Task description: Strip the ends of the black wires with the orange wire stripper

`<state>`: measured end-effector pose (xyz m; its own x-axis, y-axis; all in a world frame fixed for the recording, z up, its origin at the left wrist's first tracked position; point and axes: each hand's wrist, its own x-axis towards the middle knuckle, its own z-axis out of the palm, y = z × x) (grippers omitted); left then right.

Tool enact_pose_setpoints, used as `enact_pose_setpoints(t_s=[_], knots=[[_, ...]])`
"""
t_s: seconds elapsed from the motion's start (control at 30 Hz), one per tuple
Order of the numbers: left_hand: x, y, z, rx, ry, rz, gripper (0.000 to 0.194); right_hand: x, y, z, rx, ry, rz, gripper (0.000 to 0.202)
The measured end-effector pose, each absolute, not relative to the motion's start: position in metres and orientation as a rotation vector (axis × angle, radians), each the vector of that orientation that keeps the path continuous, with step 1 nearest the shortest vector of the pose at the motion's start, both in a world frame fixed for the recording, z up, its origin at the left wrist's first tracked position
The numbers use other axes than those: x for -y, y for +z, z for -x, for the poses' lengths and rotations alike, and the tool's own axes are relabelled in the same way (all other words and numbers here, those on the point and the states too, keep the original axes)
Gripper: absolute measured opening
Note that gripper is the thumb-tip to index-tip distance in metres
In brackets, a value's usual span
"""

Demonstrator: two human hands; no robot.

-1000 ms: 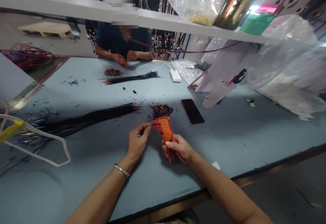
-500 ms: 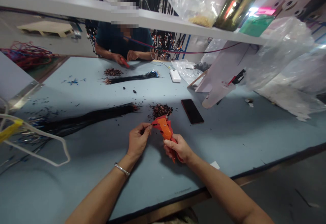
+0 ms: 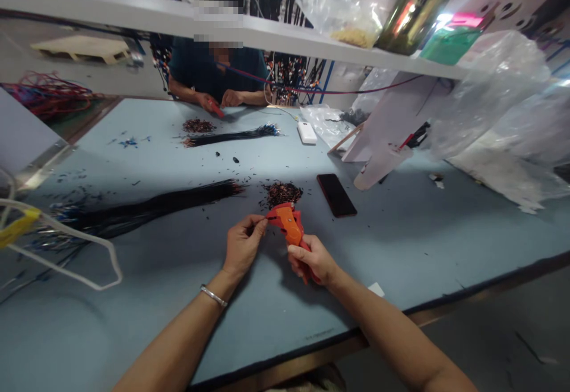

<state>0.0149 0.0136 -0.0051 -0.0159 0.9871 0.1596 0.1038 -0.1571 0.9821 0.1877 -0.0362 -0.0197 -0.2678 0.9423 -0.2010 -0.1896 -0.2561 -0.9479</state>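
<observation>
Wire stripper (image 3: 291,227), orange and red, sits in your right hand (image 3: 313,259), your fingers wrapped around its handles and its head leaning up to the left. Your left hand (image 3: 241,245) pinches a thin dark wire (image 3: 271,218) between thumb and forefinger, right at the tool's mouth; how deep it goes, you cannot tell from this angle. Just beyond the tool's head, a heap of dark offcuts (image 3: 285,192) lies on your blue-grey tabletop (image 3: 401,249), between a black wire bundle (image 3: 164,205) and a smartphone (image 3: 336,195).
</observation>
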Motion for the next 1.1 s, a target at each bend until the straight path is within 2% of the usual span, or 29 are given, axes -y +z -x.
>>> enact_pose_setpoints(t_s=[0.43,1.1], knots=[[-0.015,-0.006,-0.011,-1.229,1.241,-1.468,0.023,0.033,-0.011,-0.195,1.087,1.842,0.906,0.044],[-0.019,-0.007,-0.01,-1.249,1.175,-1.478,0.027,0.033,-0.011,-0.199,0.97,1.961,0.868,0.041]])
